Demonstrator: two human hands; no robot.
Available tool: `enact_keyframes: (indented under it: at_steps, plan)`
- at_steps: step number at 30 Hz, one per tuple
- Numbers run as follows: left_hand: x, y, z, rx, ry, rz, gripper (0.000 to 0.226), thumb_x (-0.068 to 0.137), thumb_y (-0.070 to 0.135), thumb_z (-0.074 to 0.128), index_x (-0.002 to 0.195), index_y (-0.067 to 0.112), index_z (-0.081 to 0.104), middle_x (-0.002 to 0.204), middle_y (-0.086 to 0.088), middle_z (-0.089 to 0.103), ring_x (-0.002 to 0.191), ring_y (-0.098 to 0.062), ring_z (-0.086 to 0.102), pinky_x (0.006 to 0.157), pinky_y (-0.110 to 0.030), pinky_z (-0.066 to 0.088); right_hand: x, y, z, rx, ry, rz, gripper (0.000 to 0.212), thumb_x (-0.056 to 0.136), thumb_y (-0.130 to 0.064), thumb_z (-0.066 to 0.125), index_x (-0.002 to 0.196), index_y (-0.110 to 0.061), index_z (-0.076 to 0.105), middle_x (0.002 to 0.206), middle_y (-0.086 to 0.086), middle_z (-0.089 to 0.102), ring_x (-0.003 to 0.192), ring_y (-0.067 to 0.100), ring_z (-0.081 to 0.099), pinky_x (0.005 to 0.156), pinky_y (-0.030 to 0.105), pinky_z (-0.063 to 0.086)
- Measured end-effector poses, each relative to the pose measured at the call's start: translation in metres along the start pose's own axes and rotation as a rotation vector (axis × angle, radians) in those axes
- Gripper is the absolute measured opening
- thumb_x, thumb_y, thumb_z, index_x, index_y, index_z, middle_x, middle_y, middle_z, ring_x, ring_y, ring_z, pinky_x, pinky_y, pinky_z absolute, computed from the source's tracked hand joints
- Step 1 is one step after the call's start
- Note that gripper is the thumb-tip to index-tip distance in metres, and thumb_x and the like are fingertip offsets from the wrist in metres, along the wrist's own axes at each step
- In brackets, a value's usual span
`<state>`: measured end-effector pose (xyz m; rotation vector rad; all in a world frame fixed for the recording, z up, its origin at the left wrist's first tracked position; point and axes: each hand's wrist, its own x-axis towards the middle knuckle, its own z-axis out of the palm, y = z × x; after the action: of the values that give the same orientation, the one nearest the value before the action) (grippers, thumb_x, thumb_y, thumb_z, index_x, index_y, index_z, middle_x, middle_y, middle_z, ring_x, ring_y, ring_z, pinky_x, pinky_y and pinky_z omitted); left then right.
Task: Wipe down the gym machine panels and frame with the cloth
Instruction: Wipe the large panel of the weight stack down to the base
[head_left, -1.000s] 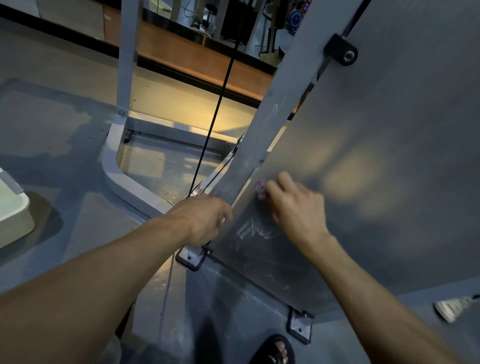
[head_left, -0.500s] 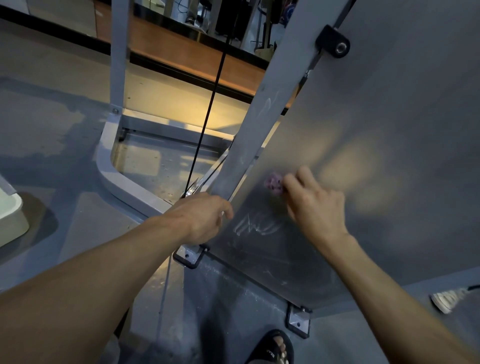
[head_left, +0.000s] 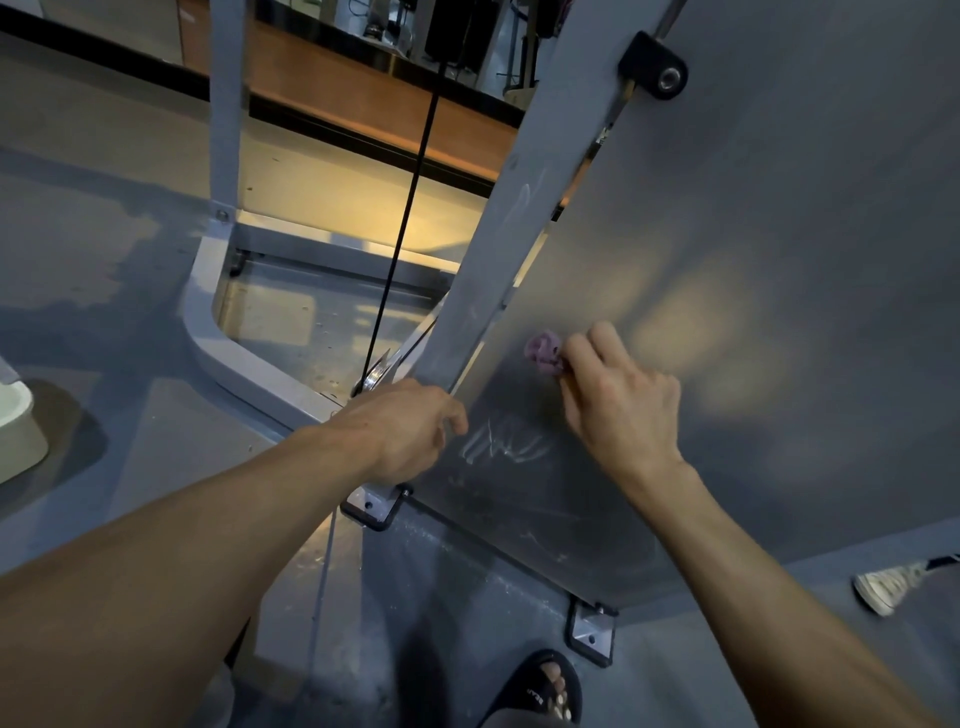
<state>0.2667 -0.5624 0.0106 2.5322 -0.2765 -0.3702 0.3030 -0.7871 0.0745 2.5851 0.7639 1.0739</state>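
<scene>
A large grey machine panel (head_left: 753, 270) slopes across the right of the view, with whitish smear marks (head_left: 506, 447) near its lower left. My right hand (head_left: 618, 395) holds a small bunched purple cloth (head_left: 544, 353) against the panel, just above the smears. My left hand (head_left: 410, 431) grips the lower end of the slanted grey frame bar (head_left: 483, 270) at the panel's left edge, fingers curled round it. Most of the cloth is hidden under my fingers.
A black cable (head_left: 410, 197) runs down to a pulley (head_left: 375, 382) by the curved base frame (head_left: 228, 358). Bolted floor brackets (head_left: 589, 631) hold the panel's bottom edge. My sandalled foot (head_left: 540, 691) is below, a white shoe (head_left: 885, 590) at right, a pale container (head_left: 18, 436) at left.
My right hand has slid the purple cloth up and to the right along the panel, away from the smear marks. My left hand stays on the frame bar.
</scene>
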Motion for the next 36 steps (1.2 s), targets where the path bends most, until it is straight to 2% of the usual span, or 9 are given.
enact_keyframes:
  at_steps: [6, 9, 15, 18, 23, 26, 31, 34, 36]
  plan:
    - [0.002, 0.001, 0.0, -0.004, 0.002, -0.004, 0.042, 0.096, 0.009, 0.056, 0.128, 0.035, 0.066, 0.113, 0.008, 0.07, 0.106, -0.019, 0.066, 0.097, -0.04, 0.055, -0.032, -0.025, 0.04, 0.045, -0.222, -0.208, 0.02, 0.081, -0.018, 0.078, 0.084, -0.018, 0.058, 0.083, 0.005, 0.054, 0.046, 0.023, 0.055, 0.04, 0.028, 0.016]
    - [0.002, 0.003, 0.002, -0.008, 0.007, 0.002, 0.042, 0.097, 0.009, 0.057, 0.13, 0.035, 0.065, 0.113, 0.008, 0.071, 0.106, -0.018, 0.066, 0.098, -0.039, 0.054, -0.023, -0.017, 0.026, 0.04, -0.176, -0.177, 0.017, 0.08, -0.018, 0.073, 0.082, -0.018, 0.057, 0.083, 0.005, 0.054, 0.046, 0.026, 0.056, 0.039, 0.026, 0.018]
    - [0.002, 0.004, 0.001, 0.005, -0.016, 0.012, 0.044, 0.099, 0.004, 0.054, 0.134, 0.029, 0.064, 0.113, 0.005, 0.07, 0.106, -0.019, 0.065, 0.1, -0.041, 0.054, 0.005, 0.024, -0.019, 0.016, 0.06, 0.052, 0.024, 0.095, -0.03, 0.069, 0.084, -0.016, 0.053, 0.084, 0.009, 0.052, 0.044, 0.036, 0.05, 0.042, 0.025, 0.024]
    - [0.001, 0.007, 0.001, 0.007, -0.024, 0.019, 0.043, 0.099, 0.004, 0.054, 0.134, 0.028, 0.064, 0.113, 0.005, 0.07, 0.107, -0.018, 0.065, 0.1, -0.04, 0.054, -0.009, 0.015, -0.008, -0.001, -0.025, 0.016, 0.025, 0.085, -0.019, 0.077, 0.083, -0.017, 0.052, 0.084, 0.009, 0.052, 0.044, 0.035, 0.051, 0.038, 0.026, 0.025]
    - [0.001, 0.009, 0.001, 0.025, -0.007, 0.017, 0.043, 0.098, 0.007, 0.053, 0.131, 0.033, 0.065, 0.113, 0.008, 0.071, 0.107, -0.017, 0.065, 0.099, -0.037, 0.053, -0.045, -0.001, 0.023, 0.005, -0.207, -0.171, 0.026, 0.075, -0.014, 0.083, 0.081, -0.017, 0.058, 0.082, 0.005, 0.053, 0.045, 0.024, 0.054, 0.041, 0.027, 0.016]
    - [0.001, 0.01, 0.002, 0.029, -0.018, 0.017, 0.042, 0.099, 0.007, 0.053, 0.131, 0.033, 0.065, 0.114, 0.008, 0.071, 0.108, -0.017, 0.065, 0.099, -0.038, 0.053, -0.038, 0.008, 0.013, 0.0, -0.177, -0.148, 0.026, 0.075, -0.016, 0.082, 0.081, -0.018, 0.057, 0.082, 0.005, 0.053, 0.046, 0.026, 0.056, 0.04, 0.027, 0.017]
    - [0.001, 0.012, 0.0, 0.029, -0.037, 0.029, 0.047, 0.099, 0.003, 0.053, 0.136, 0.031, 0.061, 0.115, 0.008, 0.07, 0.11, -0.016, 0.064, 0.1, -0.037, 0.052, -0.01, 0.032, -0.02, 0.008, 0.04, 0.073, 0.023, 0.092, -0.028, 0.073, 0.084, -0.015, 0.056, 0.085, 0.01, 0.056, 0.045, 0.039, 0.051, 0.041, 0.027, 0.027]
    - [0.002, 0.013, 0.001, 0.024, -0.015, 0.035, 0.051, 0.098, 0.004, 0.053, 0.138, 0.035, 0.058, 0.108, 0.013, 0.067, 0.108, -0.015, 0.063, 0.099, -0.038, 0.052, -0.021, 0.026, -0.011, 0.001, -0.007, 0.052, 0.022, 0.086, -0.019, 0.076, 0.083, -0.015, 0.055, 0.084, 0.01, 0.055, 0.045, 0.036, 0.051, 0.04, 0.025, 0.024]
    - [0.003, 0.013, 0.002, 0.017, -0.008, 0.038, 0.053, 0.097, 0.005, 0.053, 0.139, 0.037, 0.056, 0.105, 0.014, 0.065, 0.105, -0.015, 0.063, 0.099, -0.039, 0.053, -0.039, 0.015, 0.005, 0.016, -0.102, -0.064, 0.013, 0.083, -0.015, 0.069, 0.083, -0.016, 0.056, 0.082, 0.009, 0.053, 0.044, 0.03, 0.052, 0.04, 0.025, 0.019]
